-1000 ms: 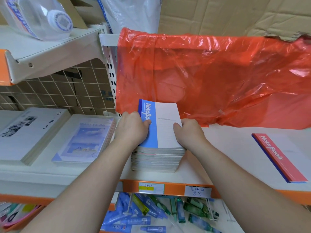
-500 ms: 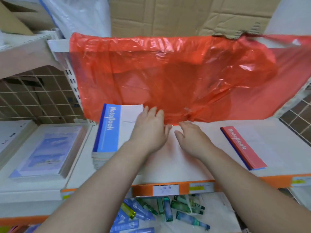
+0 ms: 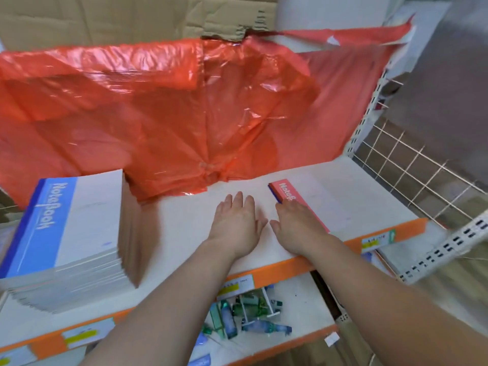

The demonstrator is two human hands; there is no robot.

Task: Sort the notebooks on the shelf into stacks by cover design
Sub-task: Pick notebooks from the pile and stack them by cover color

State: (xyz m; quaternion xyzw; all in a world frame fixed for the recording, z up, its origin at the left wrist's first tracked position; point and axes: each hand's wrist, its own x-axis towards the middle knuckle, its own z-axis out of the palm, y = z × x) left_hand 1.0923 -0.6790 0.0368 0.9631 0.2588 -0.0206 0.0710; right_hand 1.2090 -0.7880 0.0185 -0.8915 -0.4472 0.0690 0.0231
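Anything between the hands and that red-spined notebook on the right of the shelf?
Nothing visible. The right hand rests against the red-spined notebook's left edge, covering part of its red strip. The left hand lies flat beside it on the bare shelf. The orange plastic sheet hangs behind them.

Shelf (image 3: 184, 233) holds blue notebook stack (image 3: 79, 233), red notebook (image 3: 332, 204), orange plastic (image 3: 184, 128).

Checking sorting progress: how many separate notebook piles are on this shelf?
2. A tall blue-cover stack at the left end of the shelf; a thin red-cover pile to the right, partly covered by the right hand. The orange plastic sheet behind may hide more.
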